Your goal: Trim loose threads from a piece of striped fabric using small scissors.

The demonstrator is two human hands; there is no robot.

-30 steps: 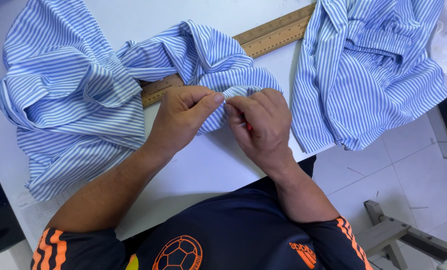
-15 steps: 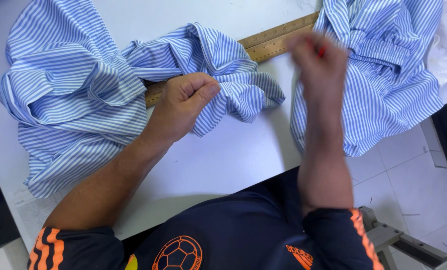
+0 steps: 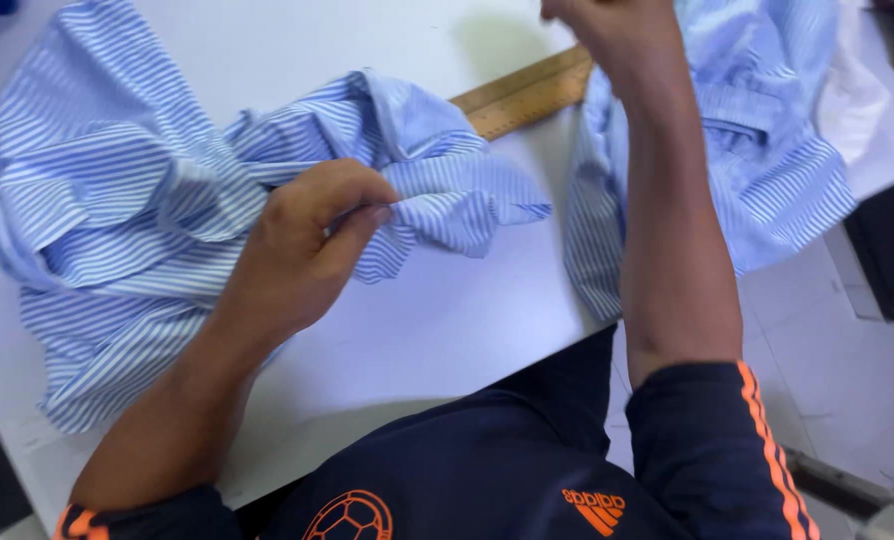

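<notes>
Shirt axis: striped shirt [image 3: 147,230] spread along the white desk [image 3: 447,330], bulk at left, sleeve end pointing right toward its tip.
Sleeve position: under and just right of the left hand [image 3: 307,250], well below the right hand [image 3: 607,30].
Left hand: pinched shut on a sleeve fold.
Right hand: raised at the top edge, closed; contents impossible to tell.
Materials: soft crumpled blue-white cloth; flat wooden ruler [image 3: 527,92], partly under fabric.
Beside: second striped garment [image 3: 767,150], heaped at right.

Single head-worn view — looking steeply down, close over white table [image 3: 447,330] edge — own torso at bottom.
</notes>
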